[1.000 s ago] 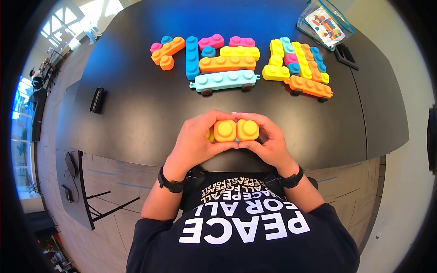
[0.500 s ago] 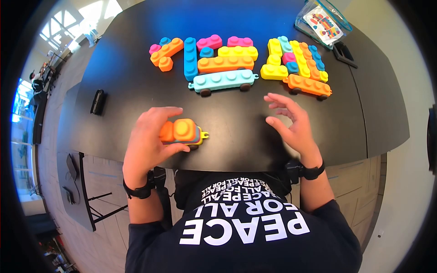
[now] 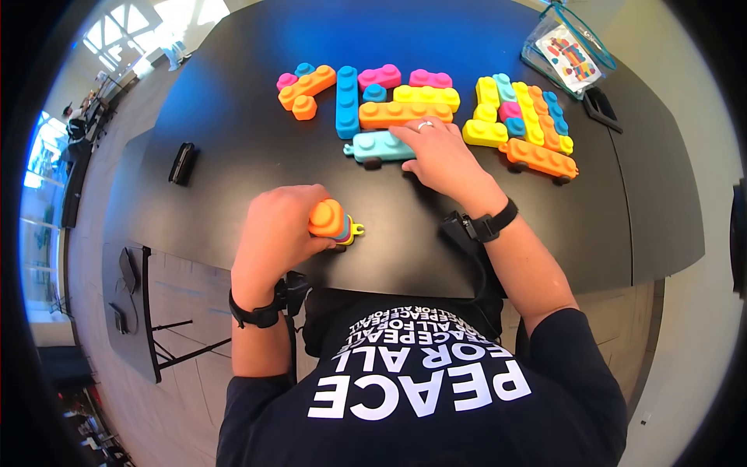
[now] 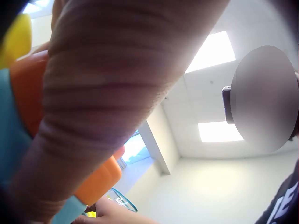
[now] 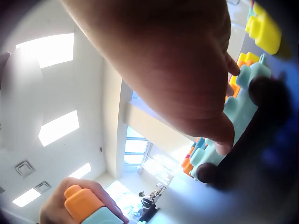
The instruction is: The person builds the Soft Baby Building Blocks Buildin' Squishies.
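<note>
My left hand (image 3: 268, 237) holds a stacked toy-block train car (image 3: 330, 219) near the table's front edge. An orange block tops this stack, and a yellow base with a hook pokes out on its right. The left wrist view shows orange (image 4: 105, 179) and light-blue parts beside the fingers. Farther up the table, my right hand (image 3: 447, 156) grips a light-blue wheeled train base (image 3: 377, 145), covering its right half. In the right wrist view the thumb lies against the side of that base (image 5: 243, 114), between its dark wheels.
Behind the light-blue base lie rows of colored blocks (image 3: 405, 115). An orange wheeled base (image 3: 541, 158) lies to the right, below yellow blocks (image 3: 486, 134). Orange blocks (image 3: 307, 86) are at the back left. A black case (image 3: 182, 163) and a clear bag (image 3: 568, 58) stand farther out.
Both hands were together on the block stack. My left hand then carried it left and stayed around it, while my right hand let go and reached forward to the light-blue base.
</note>
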Tool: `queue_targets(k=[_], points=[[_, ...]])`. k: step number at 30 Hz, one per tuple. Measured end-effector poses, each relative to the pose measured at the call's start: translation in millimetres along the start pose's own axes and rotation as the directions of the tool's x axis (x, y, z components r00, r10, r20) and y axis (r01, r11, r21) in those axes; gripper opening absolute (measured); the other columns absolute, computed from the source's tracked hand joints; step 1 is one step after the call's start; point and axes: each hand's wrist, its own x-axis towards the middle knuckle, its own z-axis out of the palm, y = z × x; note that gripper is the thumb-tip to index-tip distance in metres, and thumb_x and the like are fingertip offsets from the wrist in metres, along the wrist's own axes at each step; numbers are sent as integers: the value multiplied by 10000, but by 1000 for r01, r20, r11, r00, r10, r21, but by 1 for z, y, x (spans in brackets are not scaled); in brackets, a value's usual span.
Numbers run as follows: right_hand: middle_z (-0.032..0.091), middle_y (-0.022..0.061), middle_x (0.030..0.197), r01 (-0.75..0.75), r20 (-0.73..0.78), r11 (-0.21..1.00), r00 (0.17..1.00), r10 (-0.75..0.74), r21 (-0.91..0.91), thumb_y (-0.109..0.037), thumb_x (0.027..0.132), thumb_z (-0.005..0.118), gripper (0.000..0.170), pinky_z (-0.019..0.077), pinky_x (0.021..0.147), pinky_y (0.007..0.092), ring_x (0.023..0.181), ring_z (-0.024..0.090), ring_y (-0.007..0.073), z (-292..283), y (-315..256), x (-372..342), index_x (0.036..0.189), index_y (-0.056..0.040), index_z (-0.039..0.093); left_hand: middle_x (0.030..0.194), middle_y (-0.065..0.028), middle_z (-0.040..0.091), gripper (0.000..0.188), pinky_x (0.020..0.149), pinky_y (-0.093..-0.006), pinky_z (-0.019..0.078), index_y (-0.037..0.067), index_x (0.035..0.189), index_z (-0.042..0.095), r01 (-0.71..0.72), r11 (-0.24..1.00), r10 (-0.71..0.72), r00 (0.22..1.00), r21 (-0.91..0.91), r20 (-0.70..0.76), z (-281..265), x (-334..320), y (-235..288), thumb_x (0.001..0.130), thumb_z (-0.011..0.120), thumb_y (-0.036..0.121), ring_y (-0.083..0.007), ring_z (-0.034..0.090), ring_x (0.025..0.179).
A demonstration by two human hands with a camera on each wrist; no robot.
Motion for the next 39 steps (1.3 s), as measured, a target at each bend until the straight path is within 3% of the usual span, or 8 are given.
queue_targets(k=[3, 4, 8, 15, 17, 23, 39], points=[[787, 80, 1410, -138, 198, 983, 974, 112, 122, -176, 909, 996, 609, 561, 1079, 514, 1304, 747, 354, -19, -7, -8, 1478, -141, 782, 1020, -112, 824, 589, 865, -513, 620, 98, 1109, 794, -22, 999, 21, 999, -35, -30, 2, -2, -2, 617, 1104, 186, -420, 783, 996], [804, 65, 1317, -121, 116, 984, 988, 105, 134, -182, 873, 1013, 559, 568, 1038, 505, 1232, 767, 343, -16, -8, -19, 1396, -147, 820, 1012, -112, 823, 583, 858, -512, 621, 99, 1102, 795, -36, 998, 34, 998, -49, -44, 3, -2, -4, 615, 1103, 183, -420, 783, 986], [811, 64, 1275, -152, 100, 960, 986, 131, 234, -169, 834, 1013, 511, 566, 1035, 499, 1213, 760, 356, -32, -15, -58, 1322, -137, 861, 980, -114, 817, 555, 835, -506, 623, 100, 1078, 801, -52, 995, 46, 997, -87, -63, 3, 0, -5, 614, 1097, 172, -414, 782, 958], [788, 13, 1283, -215, 154, 938, 972, 178, 271, -165, 865, 1007, 507, 518, 1096, 504, 1245, 726, 306, -48, -44, -111, 1351, -170, 862, 1012, -141, 834, 586, 851, -482, 644, 86, 1114, 823, -51, 986, 42, 997, -158, -62, -5, 1, -6, 604, 1103, 152, -421, 793, 954], [790, 14, 1289, -217, 145, 929, 973, 180, 299, -143, 866, 1002, 510, 533, 1090, 501, 1226, 727, 317, -51, -50, -113, 1356, -163, 861, 1018, -147, 836, 593, 856, -476, 649, 81, 1123, 825, -44, 981, 33, 998, -191, -59, -8, 1, -8, 605, 1105, 148, -424, 796, 956], [792, 27, 1290, -220, 143, 918, 973, 181, 331, -132, 856, 1003, 517, 550, 1082, 494, 1209, 729, 325, -46, -53, -110, 1352, -151, 861, 1005, -140, 835, 580, 851, -479, 646, 85, 1115, 820, -68, 995, 64, 996, -70, -55, -3, 6, -1, 618, 1107, 159, -422, 794, 953], [794, 28, 1283, -229, 125, 914, 972, 198, 336, -117, 847, 1004, 526, 556, 1082, 489, 1182, 729, 333, -44, -54, -112, 1354, -150, 868, 970, -148, 826, 574, 832, -483, 638, 82, 1088, 814, -65, 993, 61, 997, -94, -45, -3, 11, -5, 610, 1116, 182, -424, 791, 923]])
